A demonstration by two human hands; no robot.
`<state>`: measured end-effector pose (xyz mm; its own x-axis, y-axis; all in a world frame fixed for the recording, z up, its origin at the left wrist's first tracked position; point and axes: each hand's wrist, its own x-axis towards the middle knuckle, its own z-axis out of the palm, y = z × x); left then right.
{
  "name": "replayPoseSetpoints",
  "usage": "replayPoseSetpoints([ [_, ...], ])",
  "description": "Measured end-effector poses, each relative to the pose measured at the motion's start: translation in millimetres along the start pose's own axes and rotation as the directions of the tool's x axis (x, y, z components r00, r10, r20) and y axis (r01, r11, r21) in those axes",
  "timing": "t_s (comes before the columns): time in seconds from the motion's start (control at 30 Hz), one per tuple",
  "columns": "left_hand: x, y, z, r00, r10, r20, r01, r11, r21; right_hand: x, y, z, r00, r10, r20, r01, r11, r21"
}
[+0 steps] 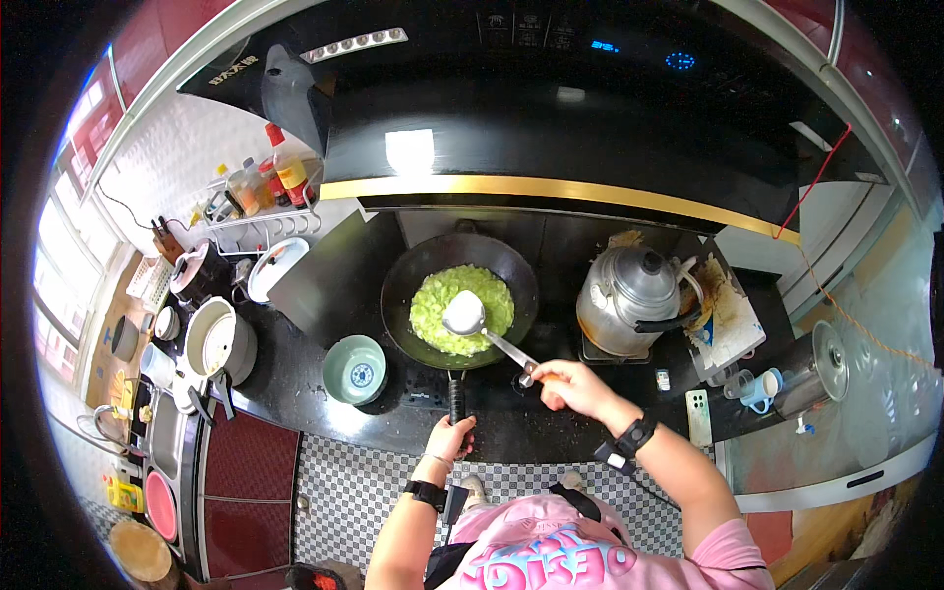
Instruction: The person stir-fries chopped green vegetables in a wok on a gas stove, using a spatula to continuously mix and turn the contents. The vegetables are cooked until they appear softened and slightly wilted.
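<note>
A black wok (402, 273) sits on the stove with chopped pale-green vegetable pieces (490, 284) spread across its bottom. My left hand (448, 437) grips the wok's dark handle (457, 394), which points toward me. In my right hand (571, 386) is a metal cooking ladle (464, 313), held by its handle from the right. The ladle's shiny bowl is over the middle of the vegetables; how deep it sits among them I cannot tell. Left of the wok handle, a celadon-green bowl (355, 370) with a blue pattern at its bottom stands on the black counter.
A large aluminium kettle (627, 302) stands right of the wok. A phone (698, 418) and a blue mug (759, 391) lie farther right. At left are a pot (221, 339), a white-rimmed lid (277, 270) and a sink (168, 435). A black range hood (516, 110) overhangs the stove.
</note>
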<state>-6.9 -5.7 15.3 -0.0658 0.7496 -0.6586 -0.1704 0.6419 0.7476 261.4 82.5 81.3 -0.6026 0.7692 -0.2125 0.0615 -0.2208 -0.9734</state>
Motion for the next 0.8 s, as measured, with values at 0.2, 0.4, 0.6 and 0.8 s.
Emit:
replayPoseSetpoints([
  [0.2,3,-8,1,0.999,0.025,0.025,-0.024,0.999,-0.045,46,-81,-2,0.914,-0.404,-0.028,0.340,0.803,-0.490],
  [0.4,1,-4,0,0.999,0.008,0.040,-0.007,1.000,-0.011,89,-178,-11,0.962,-0.208,-0.179,0.045,0.764,-0.644],
  [0.6,1,0,1,0.999,0.009,0.054,-0.008,1.000,-0.012,104,-218,4,0.955,-0.113,-0.276,-0.110,0.728,-0.677],
  [0.8,2,-6,1,1.000,0.011,0.029,-0.012,1.000,0.022,120,-156,33,0.918,-0.015,-0.395,-0.185,0.867,-0.463],
])
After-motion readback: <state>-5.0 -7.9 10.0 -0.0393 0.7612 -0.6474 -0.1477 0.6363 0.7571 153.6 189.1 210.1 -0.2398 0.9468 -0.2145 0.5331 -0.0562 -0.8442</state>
